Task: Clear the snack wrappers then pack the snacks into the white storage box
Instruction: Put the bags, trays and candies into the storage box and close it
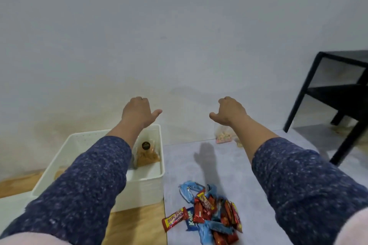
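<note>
Snack bars [211, 217] on grey mat [258, 165] (wood floor [137, 225] beside); both hands seemingly curled, empty.

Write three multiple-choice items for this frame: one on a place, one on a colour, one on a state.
1. Where does the pile of wrapped snacks lie?
A. inside the box
B. on the grey mat, right of the box
C. on the black shelf

2. What colour is the storage box?
A. white
B. blue
C. black

3. What are the hands doing?
A. both grip snacks
B. left holds the box rim
C. both are raised and hold nothing

Key: 1 B, the pile rests on the grey mat beside the box. 2 A, its walls are white. 3 C, the left hand and right hand hang in the air with curled fingers, and no item shows in either.
</note>
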`<state>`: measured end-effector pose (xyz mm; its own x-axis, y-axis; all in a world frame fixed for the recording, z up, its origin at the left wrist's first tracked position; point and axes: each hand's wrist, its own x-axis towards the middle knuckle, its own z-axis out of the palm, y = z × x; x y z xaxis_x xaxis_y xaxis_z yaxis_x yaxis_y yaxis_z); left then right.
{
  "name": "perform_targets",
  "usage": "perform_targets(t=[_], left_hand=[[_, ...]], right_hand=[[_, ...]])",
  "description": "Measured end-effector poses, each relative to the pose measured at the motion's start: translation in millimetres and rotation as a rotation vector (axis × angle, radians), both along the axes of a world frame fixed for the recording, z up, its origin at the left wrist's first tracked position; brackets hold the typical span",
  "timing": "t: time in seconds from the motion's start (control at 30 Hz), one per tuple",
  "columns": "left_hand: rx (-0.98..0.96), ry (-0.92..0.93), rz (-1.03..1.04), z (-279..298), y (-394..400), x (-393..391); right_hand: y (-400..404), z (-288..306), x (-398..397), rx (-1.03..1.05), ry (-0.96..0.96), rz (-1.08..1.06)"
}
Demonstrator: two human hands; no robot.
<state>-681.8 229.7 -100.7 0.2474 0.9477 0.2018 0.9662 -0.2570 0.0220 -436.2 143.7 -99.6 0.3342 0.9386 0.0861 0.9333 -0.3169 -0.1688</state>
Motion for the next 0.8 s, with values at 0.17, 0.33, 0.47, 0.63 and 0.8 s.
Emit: perform_targets(t=[0.17,0.33,0.47,0.63,0.8], left_hand=[[0.026,-0.02,-0.118,9.4,-6.7,41.9],[-0.031,-0.017,-0.2,-8.6,-17.6,85.8],[-0.077,0.004,-0.25,-29.8,-19.7,122.2],[-0.133,-0.006,-0.278,-61.8,-7.8,184.6],[-0.25,-0.023,-0.229,-107.4,18.8,252.4]], right_hand=[[-27.2,2.8,27.5,0.016,-0.009,-0.095],[-47.8,-11.3,59.5,0.0,-0.028,-0.163],[-56.5,-29.1,89.2,-0.052,-0.051,-0.188],[-42.2,-55.9,146.5,-0.123,-0.113,-0.186],[0.0,-85.8,214.3,-0.22,-0.069,-0.124]])
